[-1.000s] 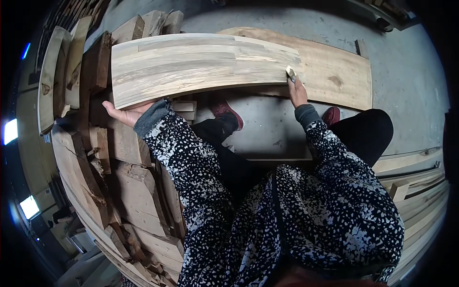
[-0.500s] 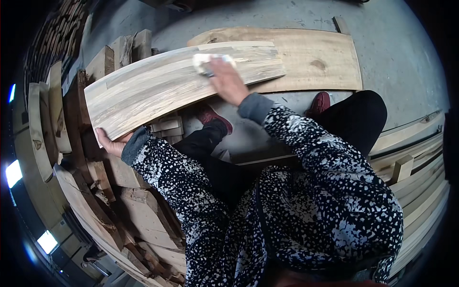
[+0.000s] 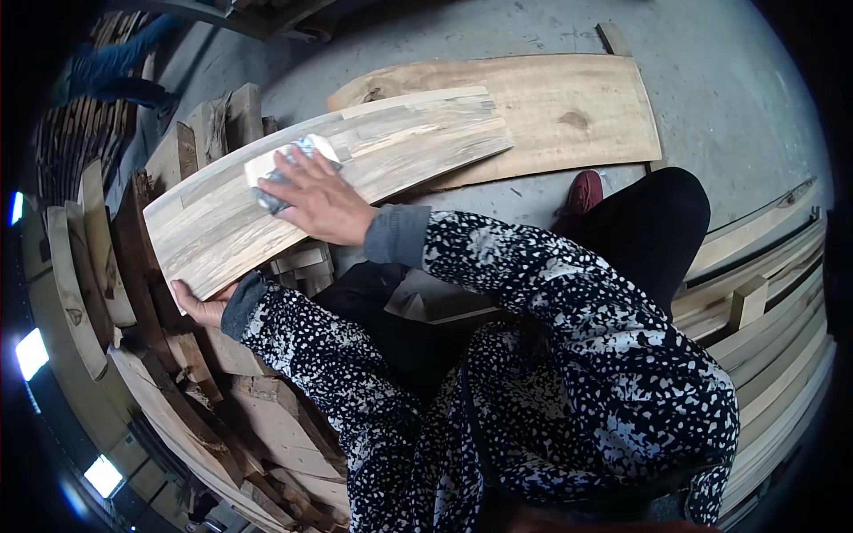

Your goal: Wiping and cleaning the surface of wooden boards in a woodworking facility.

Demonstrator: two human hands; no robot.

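Aslant, holding the laminated board (image 3: 426, 142) by its lower-left corner in the left hand (image 3: 206, 307), with long axis rising rightward over a wider plank (image 3: 582, 93). Clasping a whitish pad (image 3: 258, 168) under the right hand (image 3: 322, 201), with splayed fingers, farther left than before, partly covering the grain. Bordered left by rough timber (image 3: 271, 413).

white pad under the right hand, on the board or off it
On it, as far as the view shows: the white pad overlaps the striped board, the right hand spread over it, with no gap visible underneath.
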